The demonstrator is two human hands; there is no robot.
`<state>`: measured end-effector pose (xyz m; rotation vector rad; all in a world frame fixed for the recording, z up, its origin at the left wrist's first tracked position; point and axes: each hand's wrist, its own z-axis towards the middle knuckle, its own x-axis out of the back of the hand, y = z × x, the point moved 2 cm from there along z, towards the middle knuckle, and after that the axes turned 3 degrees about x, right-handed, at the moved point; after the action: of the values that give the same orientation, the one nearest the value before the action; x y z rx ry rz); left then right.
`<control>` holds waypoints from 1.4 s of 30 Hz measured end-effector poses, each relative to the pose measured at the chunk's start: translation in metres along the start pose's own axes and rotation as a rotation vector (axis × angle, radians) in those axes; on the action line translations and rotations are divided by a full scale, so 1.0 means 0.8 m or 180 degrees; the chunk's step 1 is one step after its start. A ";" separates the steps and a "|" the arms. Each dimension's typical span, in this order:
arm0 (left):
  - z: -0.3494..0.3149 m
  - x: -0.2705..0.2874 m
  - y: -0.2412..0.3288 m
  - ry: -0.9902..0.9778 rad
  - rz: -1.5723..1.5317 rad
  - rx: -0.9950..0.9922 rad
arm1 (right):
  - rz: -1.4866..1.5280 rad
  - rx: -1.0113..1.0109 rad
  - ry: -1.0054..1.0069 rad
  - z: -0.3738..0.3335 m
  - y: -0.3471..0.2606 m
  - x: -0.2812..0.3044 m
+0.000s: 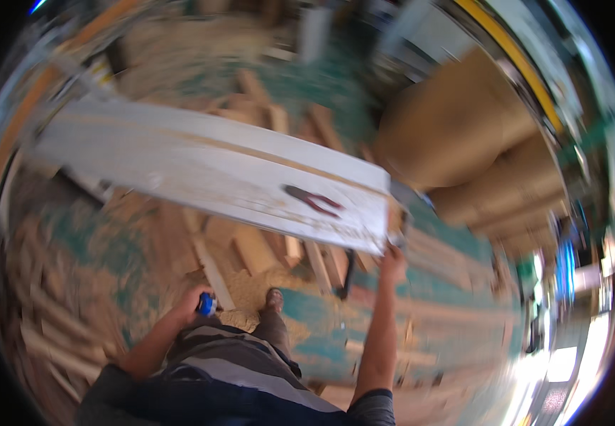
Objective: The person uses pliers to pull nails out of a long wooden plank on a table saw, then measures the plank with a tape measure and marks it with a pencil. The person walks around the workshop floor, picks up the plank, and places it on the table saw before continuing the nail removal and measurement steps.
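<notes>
Down at the left, beside my leg, my left hand (191,301) is closed round a small blue tape measure (206,304). My right arm reaches forward, and my right hand (393,264) is at the near right corner of a long white board (215,174). Its fingers look closed, but blur hides what they grip; a small brownish wooden piece (395,215) shows just beyond them at the board's end. On the board's right part lies a pair of pliers (314,200) with dark red handles, among sawdust.
Wood offcuts (254,248) and sawdust cover the green floor under and around the board. Long wooden strips (62,348) lie at the left. Large brown cardboard sheets or boxes (456,117) stand at the right. An orange beam (9,153) rises at the far left.
</notes>
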<state>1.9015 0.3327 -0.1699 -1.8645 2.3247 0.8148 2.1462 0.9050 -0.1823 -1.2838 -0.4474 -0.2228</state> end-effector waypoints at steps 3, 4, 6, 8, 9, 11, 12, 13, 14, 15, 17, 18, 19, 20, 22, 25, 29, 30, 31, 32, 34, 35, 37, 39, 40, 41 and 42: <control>-0.030 0.022 -0.010 0.0667 -0.0836 -0.0248 | 0.1461 -0.1123 -0.0058 0.111 0.064 -0.024; -0.042 0.025 -0.018 0.0748 -0.1080 -0.0547 | 0.0639 -0.0125 -0.1097 0.149 0.055 -0.026; -0.061 0.032 -0.037 0.0957 -0.1458 -0.0860 | -0.1252 0.0147 -0.0861 0.166 0.045 -0.028; -0.078 0.033 -0.074 0.1454 -0.1741 -0.1017 | -0.1638 -0.0567 -0.1881 0.191 0.019 -0.058; -0.085 0.033 -0.090 0.1668 -0.1834 -0.1008 | -0.1756 -0.0383 -0.1889 0.193 0.006 -0.076; -0.103 0.034 -0.128 0.2035 -0.2045 -0.0926 | -0.1978 -0.0046 -0.1855 0.196 -0.025 -0.108; -0.109 0.034 -0.146 0.2202 -0.2148 -0.0833 | -0.2059 0.0076 -0.1828 0.197 -0.035 -0.122; -0.112 0.032 -0.165 0.2360 -0.2271 -0.0687 | -0.2118 0.0184 -0.1813 0.195 -0.041 -0.136; -0.116 0.029 -0.181 0.2482 -0.2378 -0.0786 | -0.2164 0.0293 -0.1802 0.200 -0.051 -0.147; -0.121 0.027 -0.196 0.2612 -0.2501 -0.0844 | -0.2195 0.0398 -0.1761 0.199 -0.058 -0.159; -0.129 0.023 -0.221 0.2582 -0.2853 -0.0893 | -0.2178 0.0562 -0.1656 0.199 -0.072 -0.178; -0.131 0.019 -0.231 0.2419 -0.3076 -0.0919 | -0.2155 0.0649 -0.1593 0.198 -0.076 -0.187; -0.134 0.017 -0.237 0.2243 -0.3324 -0.0902 | -0.2127 0.0733 -0.1509 0.194 -0.082 -0.194; -0.138 0.016 -0.241 0.2073 -0.3361 -0.0941 | -0.2025 0.0817 -0.1375 0.192 -0.085 -0.200; -0.143 0.020 -0.243 0.2087 -0.3368 -0.1110 | -0.1750 0.1009 -0.1061 0.188 -0.090 -0.202; -0.147 0.041 -0.243 0.2431 -0.3349 -0.1062 | -0.0882 0.1278 -0.0514 0.174 -0.095 -0.193; -0.141 0.086 -0.241 0.1897 -0.2940 -0.1478 | 0.0242 0.1167 -0.1282 0.072 -0.137 -0.192; -0.139 0.096 -0.237 0.1808 -0.2594 -0.1670 | 0.0171 0.1219 -0.2054 0.005 -0.157 -0.215; -0.141 0.111 -0.232 0.1782 -0.2178 -0.1828 | 0.0101 0.1250 -0.2828 -0.068 -0.187 -0.233; -0.141 0.123 -0.223 0.1416 -0.2169 -0.1914 | 0.0011 0.1254 -0.3588 -0.157 -0.219 -0.257; -0.163 0.145 -0.196 0.1463 -0.0153 -0.3577 | -0.0173 -0.0600 -0.3212 -0.331 -0.268 -0.258; -0.174 0.160 -0.187 0.1286 0.0222 -0.3367 | 0.0074 -0.0511 -0.4100 -0.416 -0.300 -0.242; -0.184 0.181 -0.164 0.0221 -0.0725 -0.1815 | 0.0575 -0.0693 -0.5154 -0.560 -0.360 -0.226; -0.214 0.208 -0.141 -0.0408 -0.0394 -0.1892 | 0.0453 -0.0940 -0.5870 -0.662 -0.410 -0.215; -0.229 0.214 -0.137 -0.0092 -0.0129 -0.1906 | 0.0443 -0.0951 -0.6319 -0.695 -0.432 -0.209; -0.248 0.229 -0.132 0.0278 0.0186 -0.1961 | 0.0213 -0.0789 -0.6307 -0.727 -0.449 -0.206; -0.266 0.242 -0.129 0.0223 0.0217 -0.1963 | 0.0161 -0.0633 -0.6432 -0.751 -0.465 -0.204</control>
<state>2.0039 0.0551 -0.0936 -2.0359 2.3637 1.6518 1.9687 0.2129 -0.0574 -1.3179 -2.0863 1.2559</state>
